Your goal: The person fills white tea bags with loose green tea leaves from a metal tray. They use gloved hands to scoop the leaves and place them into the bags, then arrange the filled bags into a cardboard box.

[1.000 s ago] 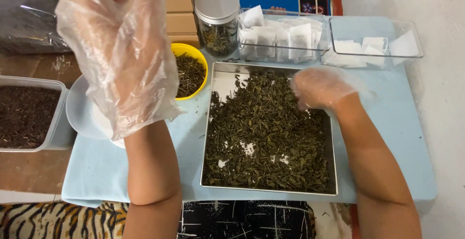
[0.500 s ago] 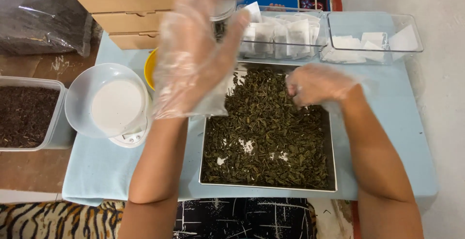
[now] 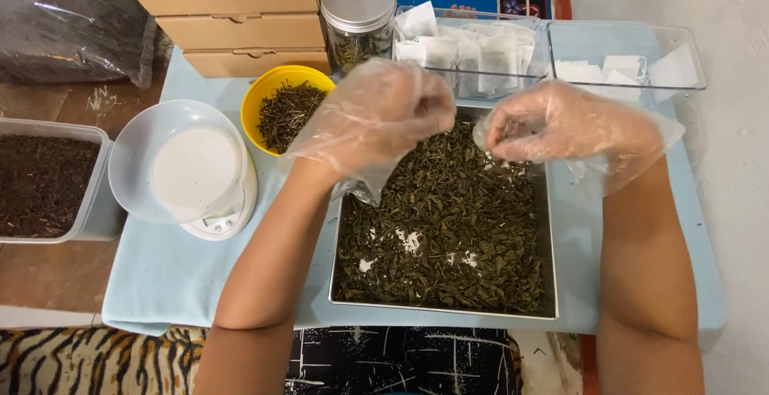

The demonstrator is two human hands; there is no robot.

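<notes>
Grips [image 3: 392, 110] [image 3: 553, 122] pinched over tea leaves [image 3: 448, 227] (gloved)

— From where is the scene seen?

— One view alone is given, taken from a camera worn on the head and aimed steeply down over the forearms.

— Which way is it faced?

— Forward and down: the metal tray [image 3: 443, 243] of dried leaves is framed at centre, cardboard boxes [image 3: 232, 10] are cut by the top edge, and a striped cloth [image 3: 96, 359] is seen at the bottom.

— How near is it held?

— Close. The left hand [image 3: 376, 118] and right hand [image 3: 561, 126], in clear gloves, are shown large, and the pale blue mat [image 3: 168, 275] fills most of the width.

— Is anything shared between views?

— No second view is supplied.
</notes>
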